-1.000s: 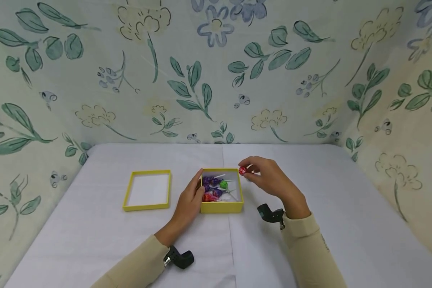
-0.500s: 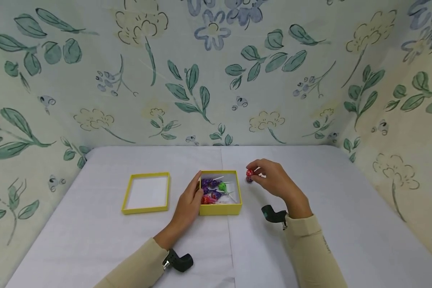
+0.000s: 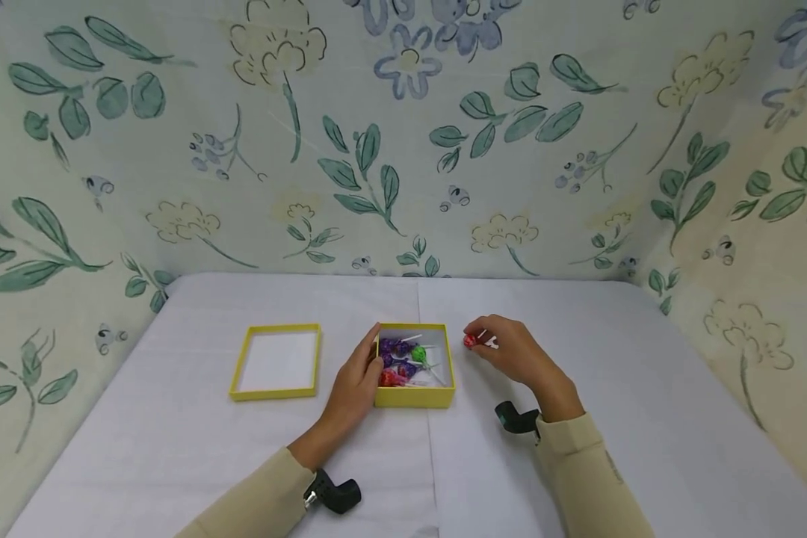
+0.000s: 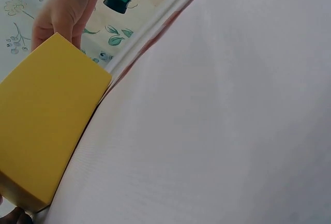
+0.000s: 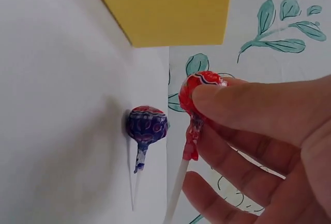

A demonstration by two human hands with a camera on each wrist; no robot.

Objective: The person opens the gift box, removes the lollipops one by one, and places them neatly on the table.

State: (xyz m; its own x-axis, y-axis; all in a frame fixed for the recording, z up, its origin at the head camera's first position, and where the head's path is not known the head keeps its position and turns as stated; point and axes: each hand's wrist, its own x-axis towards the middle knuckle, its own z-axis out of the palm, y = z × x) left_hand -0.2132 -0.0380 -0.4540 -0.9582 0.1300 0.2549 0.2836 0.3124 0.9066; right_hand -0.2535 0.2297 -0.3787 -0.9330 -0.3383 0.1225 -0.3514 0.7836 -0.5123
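My right hand (image 3: 511, 351) pinches a red-wrapped lollipop (image 5: 195, 100) by its head between thumb and fingers, its white stick pointing down in the right wrist view. Beside it, a purple lollipop (image 5: 147, 127) lies on the white tabletop, hidden by the hand in the head view. An open yellow box (image 3: 413, 398) stands to the left, containing several lollipops in purple, green and red wrappers. My left hand (image 3: 350, 385) holds the box's left side, thumb at the rim. The left wrist view is mostly filled by the box's yellow outer wall (image 4: 46, 115) and the white cloth.
A yellow-rimmed box lid (image 3: 276, 393) lies inner side up, left of the box. White cloth (image 3: 175, 448) covers the table, and a floral backdrop (image 3: 410, 164) rises behind and at both sides. A small black camera (image 3: 516, 418) is strapped to the right wrist.
My right hand has carried the red lollipop from beside the box's far right corner a little right and nearer. The left hand has stayed on the box.
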